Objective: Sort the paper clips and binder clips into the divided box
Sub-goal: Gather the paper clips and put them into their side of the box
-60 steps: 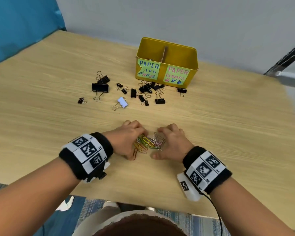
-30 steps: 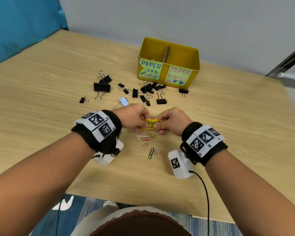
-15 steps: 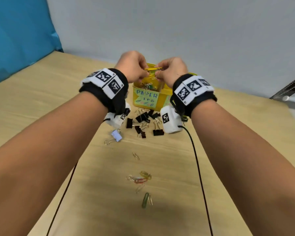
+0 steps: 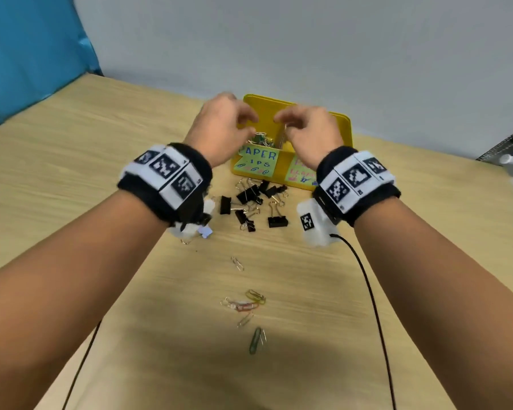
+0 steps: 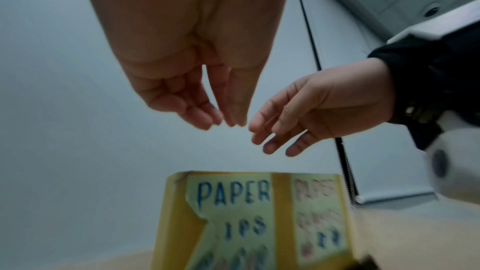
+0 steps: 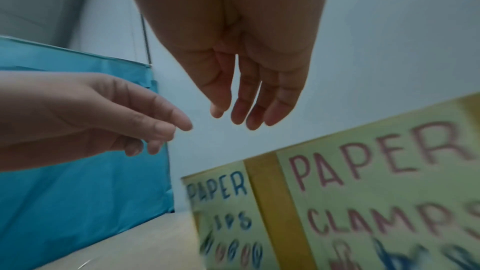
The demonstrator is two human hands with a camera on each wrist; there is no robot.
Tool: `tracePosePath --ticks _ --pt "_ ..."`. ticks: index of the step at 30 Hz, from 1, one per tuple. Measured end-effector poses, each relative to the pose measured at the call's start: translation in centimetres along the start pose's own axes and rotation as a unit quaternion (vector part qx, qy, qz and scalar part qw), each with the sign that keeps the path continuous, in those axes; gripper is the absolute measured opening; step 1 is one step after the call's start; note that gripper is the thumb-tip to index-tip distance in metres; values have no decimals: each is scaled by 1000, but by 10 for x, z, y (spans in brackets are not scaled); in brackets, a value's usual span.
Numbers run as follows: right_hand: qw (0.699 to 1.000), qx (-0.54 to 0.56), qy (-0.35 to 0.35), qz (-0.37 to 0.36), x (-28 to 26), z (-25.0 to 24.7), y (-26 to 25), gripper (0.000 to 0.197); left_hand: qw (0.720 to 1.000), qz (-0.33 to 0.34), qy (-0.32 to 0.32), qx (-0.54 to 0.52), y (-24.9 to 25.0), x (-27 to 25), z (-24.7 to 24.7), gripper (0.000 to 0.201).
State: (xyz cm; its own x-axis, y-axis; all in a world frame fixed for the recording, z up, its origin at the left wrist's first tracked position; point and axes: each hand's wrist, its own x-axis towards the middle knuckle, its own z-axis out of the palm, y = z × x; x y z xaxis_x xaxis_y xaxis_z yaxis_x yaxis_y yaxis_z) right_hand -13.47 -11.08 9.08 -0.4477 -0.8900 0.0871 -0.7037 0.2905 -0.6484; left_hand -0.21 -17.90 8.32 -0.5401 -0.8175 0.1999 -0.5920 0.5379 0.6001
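The yellow divided box (image 4: 345, 128) (image 5: 280, 202) (image 6: 262, 196) stands at the far side of the table, labelled for paper clips on its left half and paper clamps on its right. A heap of coloured paper clips (image 4: 261, 140) lies in the left compartment. My left hand (image 4: 222, 128) (image 5: 205, 98) and right hand (image 4: 307, 128) (image 6: 249, 98) hover side by side above the box, fingers relaxed and holding nothing. Black binder clips (image 4: 251, 202) lie scattered in front of the box. Several loose paper clips (image 4: 246, 303) lie nearer to me.
A white binder clip (image 4: 205, 232) peeks out under my left wrist. Cables (image 4: 370, 291) trail from both wrist cameras across the wooden table (image 4: 57, 173). A blue panel (image 4: 27, 54) stands at the left and a grey wall behind the box.
Both hands carried a bundle of paper clips from the near table up over the box. They have now spread apart and let the clips fall into the left compartment.
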Motion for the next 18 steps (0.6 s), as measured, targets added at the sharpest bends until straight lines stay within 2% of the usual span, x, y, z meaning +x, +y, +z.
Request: tracePosePath --ticks 1,2,3,5,6,7,8,11,15,16,18 --pt "1000 -6 -6 -6 -16 -1 2 33 999 9 -23 -23 0 -18 -1 18" --pt "999 -19 -32 -7 -36 1 5 29 996 18 -76 -44 0 -39 0 13" --pt "995 -48 -83 -9 -53 6 9 26 986 26 -158 -43 -2 -57 3 12" --pt "961 -135 -240 -6 -90 22 17 26 939 39 -340 33 -9 -93 18 19" --pt "936 -172 -307 1 -107 30 20 27 914 44 -397 73 -12 -107 27 25" --pt "919 -194 -344 11 -125 39 22 29 901 47 -420 101 -16 -122 35 31" --pt "915 -197 -351 20 -139 46 24 31 900 48 -418 110 -19 -134 41 35" --pt "934 -167 -316 20 -178 57 32 41 913 33 -391 109 -22 -160 46 46" --pt "936 -146 -320 11 -198 57 41 31 939 24 -326 105 -24 -166 38 46" --pt "940 -139 -311 15 -200 56 41 34 945 28 -309 104 -26 -164 38 50" --pt "944 -132 -302 20 -205 57 40 59 942 31 -310 122 -28 -164 38 51"
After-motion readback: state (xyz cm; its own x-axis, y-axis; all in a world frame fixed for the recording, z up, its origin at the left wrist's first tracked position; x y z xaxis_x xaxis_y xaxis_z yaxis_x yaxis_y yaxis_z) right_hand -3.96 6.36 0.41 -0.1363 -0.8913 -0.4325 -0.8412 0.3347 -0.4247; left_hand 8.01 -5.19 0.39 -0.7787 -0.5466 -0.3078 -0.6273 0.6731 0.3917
